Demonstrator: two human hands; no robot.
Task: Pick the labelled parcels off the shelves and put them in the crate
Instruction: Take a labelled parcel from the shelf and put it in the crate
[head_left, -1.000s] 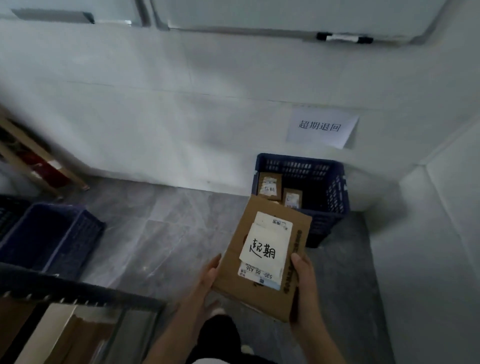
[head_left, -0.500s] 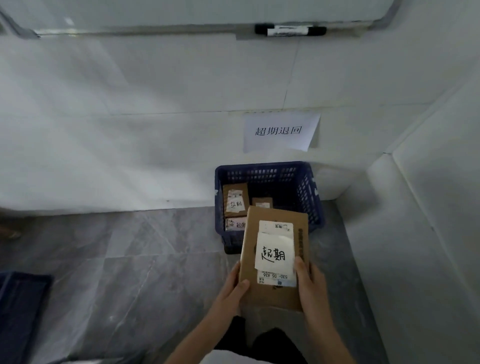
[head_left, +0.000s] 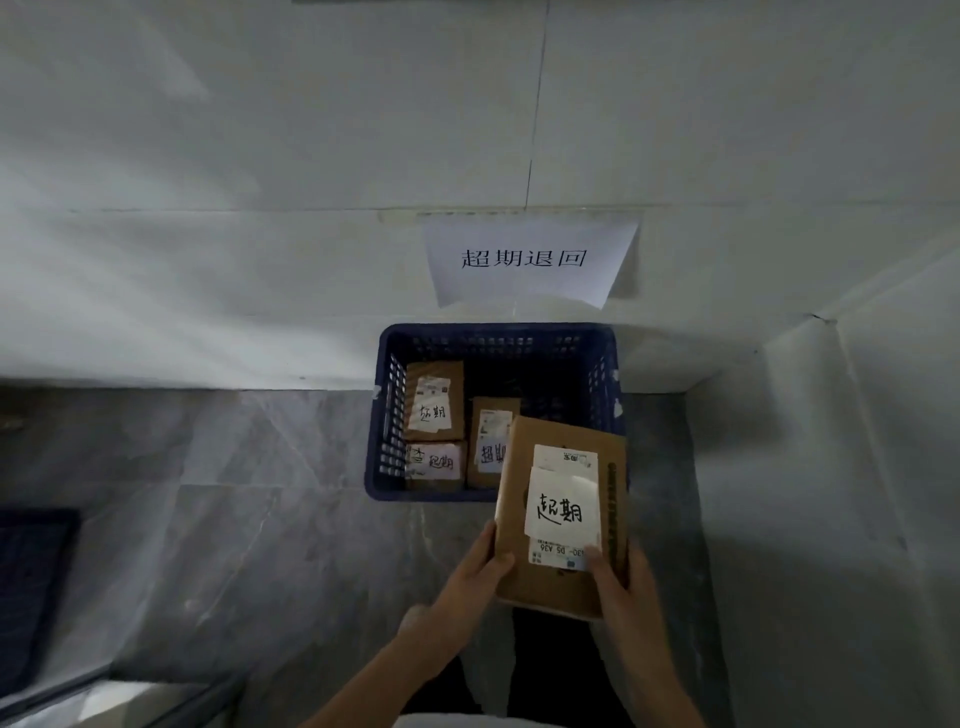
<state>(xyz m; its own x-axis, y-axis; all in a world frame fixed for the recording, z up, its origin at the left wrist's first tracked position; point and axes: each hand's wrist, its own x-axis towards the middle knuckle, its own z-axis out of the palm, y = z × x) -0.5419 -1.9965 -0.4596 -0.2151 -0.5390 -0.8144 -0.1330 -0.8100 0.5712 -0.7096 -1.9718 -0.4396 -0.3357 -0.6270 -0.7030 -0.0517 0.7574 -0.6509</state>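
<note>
I hold a flat brown cardboard parcel (head_left: 558, 582) with a white handwritten label, its far end over the near right corner of the dark blue crate (head_left: 498, 332). My left hand (head_left: 475, 577) grips the parcel's left edge and my right hand (head_left: 618, 577) grips its lower right edge, thumb on top. Three labelled brown parcels lie in the crate: one at the back left (head_left: 434, 400), one at the front left (head_left: 434, 462) and one in the middle (head_left: 488, 441), partly hidden by the held parcel.
The crate stands on the grey tiled floor against a white wall, under a paper sign (head_left: 524, 260) with printed characters. A white wall or cabinet side (head_left: 831, 493) closes in on the right. Another dark crate (head_left: 31, 582) shows at the left edge.
I have come closer to the crate and look down into it more. The parcel has moved forward, from in front of the crate to over its near right corner. Both hands keep their hold.
</note>
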